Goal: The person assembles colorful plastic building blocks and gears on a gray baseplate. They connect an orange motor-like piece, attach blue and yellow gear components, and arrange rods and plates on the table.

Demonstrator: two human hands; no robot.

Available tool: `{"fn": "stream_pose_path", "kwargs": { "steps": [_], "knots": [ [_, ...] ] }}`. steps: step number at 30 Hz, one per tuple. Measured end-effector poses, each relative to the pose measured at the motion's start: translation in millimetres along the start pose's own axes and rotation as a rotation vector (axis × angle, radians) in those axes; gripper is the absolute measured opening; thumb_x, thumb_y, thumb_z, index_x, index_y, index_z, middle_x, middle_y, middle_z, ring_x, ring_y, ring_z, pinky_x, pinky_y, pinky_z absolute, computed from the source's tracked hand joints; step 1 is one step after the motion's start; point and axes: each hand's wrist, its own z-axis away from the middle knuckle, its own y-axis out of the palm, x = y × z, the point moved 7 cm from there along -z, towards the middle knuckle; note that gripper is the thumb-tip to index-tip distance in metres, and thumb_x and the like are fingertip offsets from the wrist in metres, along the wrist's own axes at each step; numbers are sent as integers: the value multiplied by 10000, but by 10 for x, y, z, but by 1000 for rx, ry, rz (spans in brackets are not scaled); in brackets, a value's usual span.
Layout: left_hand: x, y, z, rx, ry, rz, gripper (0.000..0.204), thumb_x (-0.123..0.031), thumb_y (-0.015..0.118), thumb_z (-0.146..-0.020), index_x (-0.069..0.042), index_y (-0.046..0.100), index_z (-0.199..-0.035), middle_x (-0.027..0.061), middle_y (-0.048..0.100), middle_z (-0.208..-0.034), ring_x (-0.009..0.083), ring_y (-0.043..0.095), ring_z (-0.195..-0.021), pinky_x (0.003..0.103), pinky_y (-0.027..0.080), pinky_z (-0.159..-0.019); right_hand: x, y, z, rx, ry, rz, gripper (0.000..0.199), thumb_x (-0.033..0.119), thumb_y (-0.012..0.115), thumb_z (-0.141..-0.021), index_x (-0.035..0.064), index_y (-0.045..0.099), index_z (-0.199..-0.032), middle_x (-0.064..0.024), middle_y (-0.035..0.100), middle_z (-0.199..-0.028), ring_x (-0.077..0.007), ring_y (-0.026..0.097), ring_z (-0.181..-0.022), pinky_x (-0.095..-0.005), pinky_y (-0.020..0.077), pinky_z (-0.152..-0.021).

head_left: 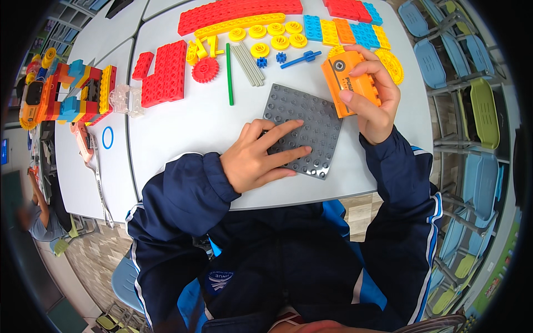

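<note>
A dark grey studded baseplate (325, 125) lies slightly turned on the white table in front of me. My left hand (258, 152) rests on it with the fingers stretched over the studs. An orange motor block (340, 75) with a round dark socket on one face is held up by my right hand (377, 105), thumb across its side. The block's lower edge is close by the plate's right corner; whether they touch I cannot tell. A yellow gear (335, 51) shows at the block's upper end, and a larger yellow gear (391, 65) lies behind my right fingers.
Beyond the plate lie red bricks (164, 75), a red gear (205, 71), a green rod (230, 75), grey rods (248, 65), yellow wheels (258, 31), a blue axle piece (301, 59) and coloured bricks (344, 31). A built brick model (78, 94) stands left. Stacked chairs (480, 183) line the right.
</note>
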Motion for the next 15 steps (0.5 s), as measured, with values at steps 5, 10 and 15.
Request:
{"fn": "stream_pose_path", "kwargs": {
  "steps": [5,10,15],
  "knots": [
    [-23,13,35,-70,-127,-50,543,-226,843,-731,-190,703,-1254,121,477,-1469,285,443,-1014,358,445,-958,-1,6,-5,2,0,-7,303,37,767,-723,37,628,-993,-188,546,-1338,-235,560,-1180,-344,426,-1010],
    [-28,-10,43,-94,-199,-70,563,-242,844,-728,-197,689,-1269,124,469,-1461,297,451,-1015,362,457,-948,-41,13,-3,17,19,11,298,23,768,-720,35,630,-984,-181,550,-1333,-233,559,-1186,-337,424,-1014],
    [-65,6,45,-111,-219,-109,550,-281,829,-744,-192,686,-1267,125,472,-1449,291,465,-999,361,469,-911,-75,48,0,15,50,105,286,11,769,-715,33,637,-968,-170,554,-1323,-229,553,-1200,-338,420,-1024]
  ]
}}
